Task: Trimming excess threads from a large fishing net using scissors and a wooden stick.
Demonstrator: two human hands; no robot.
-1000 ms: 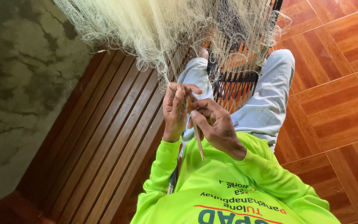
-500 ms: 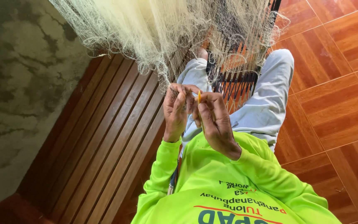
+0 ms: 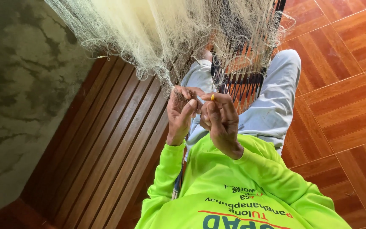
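**Netting needle at the hanging net**

Here, a small yellow netting needle (image 3: 212, 97) pokes up from the right hand (image 3: 219, 121), closed around it, its long axis running toward the far pale fishing net (image 3: 162, 29). Just left, the left hand (image 3: 181, 112) pinches the net's lower edge. Beneath lie a slatted wooden bench (image 3: 106, 152), orange floor tiles (image 3: 339, 85) at right, and a stained concrete wall (image 3: 18, 106) at left.

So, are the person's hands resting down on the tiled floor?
No, both hands are raised at the pale net, clear of the floor.
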